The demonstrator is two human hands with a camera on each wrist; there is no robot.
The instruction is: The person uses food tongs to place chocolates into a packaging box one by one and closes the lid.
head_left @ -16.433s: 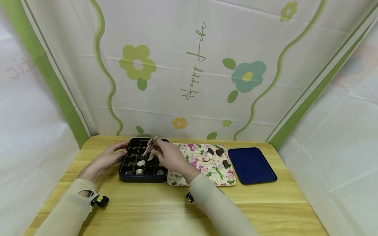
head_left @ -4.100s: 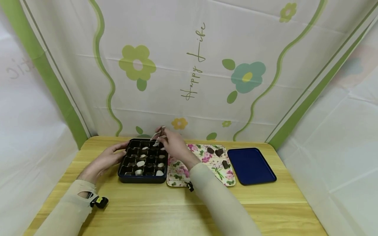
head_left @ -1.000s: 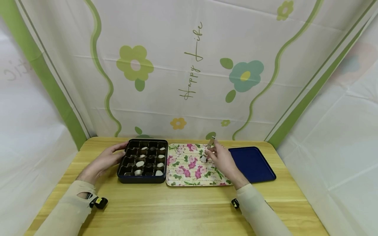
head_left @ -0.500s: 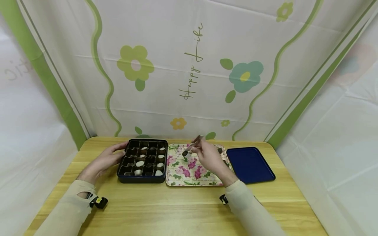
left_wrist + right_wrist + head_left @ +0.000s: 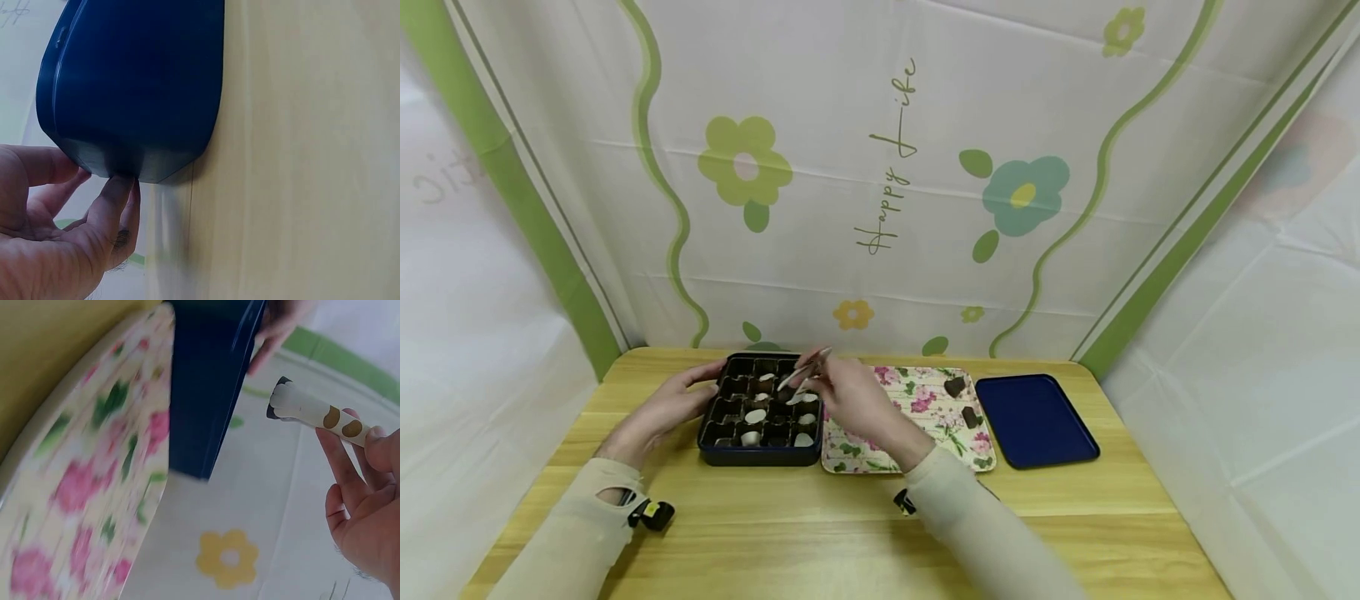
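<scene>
My right hand (image 5: 857, 404) pinches small cat-paw tongs (image 5: 315, 409), white with brown spots, between thumb and fingers. Their paw ends hold a dark chocolate piece (image 5: 271, 411), seen only at its edges, over the right half of a dark blue box (image 5: 760, 457). Inside the box, a divided insert has white pieces (image 5: 756, 416) and dark ones in several compartments; the tongs and right hand hide part of it. My left hand (image 5: 673, 404) rests its fingers against the box's left side. In the left wrist view those fingertips (image 5: 122, 181) touch the blue wall (image 5: 137, 94).
A flowered tray (image 5: 925, 454) lies right of the box, with dark chocolate pieces (image 5: 955, 386) near its right edge. Beyond it is a flat blue lid (image 5: 1037, 421). A printed curtain (image 5: 880, 208) hangs behind the wooden table (image 5: 790, 533).
The right hand has carried the tongs and the dark piece left, from above the flowered tray to over the box. The oval dark piece is gone from the tray. The left hand stays put.
</scene>
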